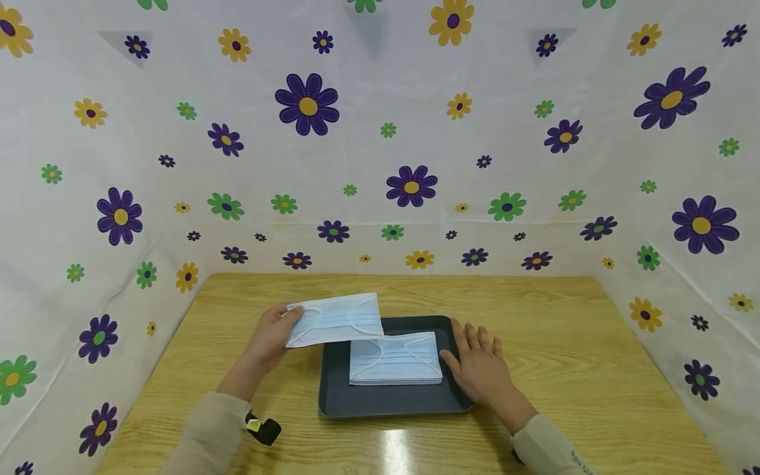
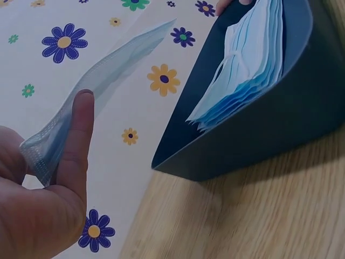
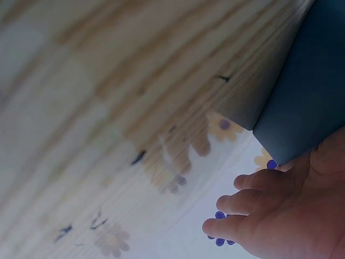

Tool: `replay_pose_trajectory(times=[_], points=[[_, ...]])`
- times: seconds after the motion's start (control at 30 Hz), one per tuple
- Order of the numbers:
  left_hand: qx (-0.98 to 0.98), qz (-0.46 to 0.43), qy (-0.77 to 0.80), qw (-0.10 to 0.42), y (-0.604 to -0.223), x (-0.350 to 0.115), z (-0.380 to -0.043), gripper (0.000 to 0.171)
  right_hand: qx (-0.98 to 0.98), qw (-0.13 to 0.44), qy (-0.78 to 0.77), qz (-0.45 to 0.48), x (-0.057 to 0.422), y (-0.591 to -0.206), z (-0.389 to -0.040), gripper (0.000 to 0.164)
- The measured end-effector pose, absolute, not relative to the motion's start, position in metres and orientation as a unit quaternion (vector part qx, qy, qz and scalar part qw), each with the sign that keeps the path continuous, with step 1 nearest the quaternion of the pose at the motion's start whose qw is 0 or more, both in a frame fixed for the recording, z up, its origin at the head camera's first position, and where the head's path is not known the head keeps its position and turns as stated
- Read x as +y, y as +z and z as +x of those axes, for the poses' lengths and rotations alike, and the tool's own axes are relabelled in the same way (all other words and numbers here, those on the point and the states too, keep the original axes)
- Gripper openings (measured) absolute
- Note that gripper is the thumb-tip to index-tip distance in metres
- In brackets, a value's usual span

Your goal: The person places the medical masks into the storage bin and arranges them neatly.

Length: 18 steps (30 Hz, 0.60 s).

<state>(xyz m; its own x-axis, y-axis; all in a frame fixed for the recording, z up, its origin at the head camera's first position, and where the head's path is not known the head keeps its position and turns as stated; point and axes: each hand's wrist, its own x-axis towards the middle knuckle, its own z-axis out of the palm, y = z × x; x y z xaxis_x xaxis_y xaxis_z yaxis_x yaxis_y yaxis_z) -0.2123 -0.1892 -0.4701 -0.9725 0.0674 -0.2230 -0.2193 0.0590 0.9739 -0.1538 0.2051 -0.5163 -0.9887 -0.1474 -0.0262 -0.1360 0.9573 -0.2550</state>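
Note:
My left hand pinches a light blue face mask by its left end, thumb on top and fingers beneath. The mask is held above the left side of a dark grey tray, and its right end overlaps the tray in the head view. Inside the tray lies a stack of blue face masks with white ear loops; the left wrist view shows several layers in the stack. At the tray's right side, my right hand rests against the rim with its fingers spread straight.
The tray stands on a wood-grain table. White cloth walls printed with purple, yellow and green flowers rise at the back and both sides. A black strap device sits at the left wrist.

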Motion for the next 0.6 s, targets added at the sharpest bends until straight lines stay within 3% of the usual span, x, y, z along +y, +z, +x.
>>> replay_pose_trajectory(times=[0.6], points=[[0.712, -0.035, 0.688, 0.136, -0.479, -0.148, -0.206, 0.039, 0.989, 0.018, -0.127, -0.074, 0.207, -0.518, -0.155, 0.073]])
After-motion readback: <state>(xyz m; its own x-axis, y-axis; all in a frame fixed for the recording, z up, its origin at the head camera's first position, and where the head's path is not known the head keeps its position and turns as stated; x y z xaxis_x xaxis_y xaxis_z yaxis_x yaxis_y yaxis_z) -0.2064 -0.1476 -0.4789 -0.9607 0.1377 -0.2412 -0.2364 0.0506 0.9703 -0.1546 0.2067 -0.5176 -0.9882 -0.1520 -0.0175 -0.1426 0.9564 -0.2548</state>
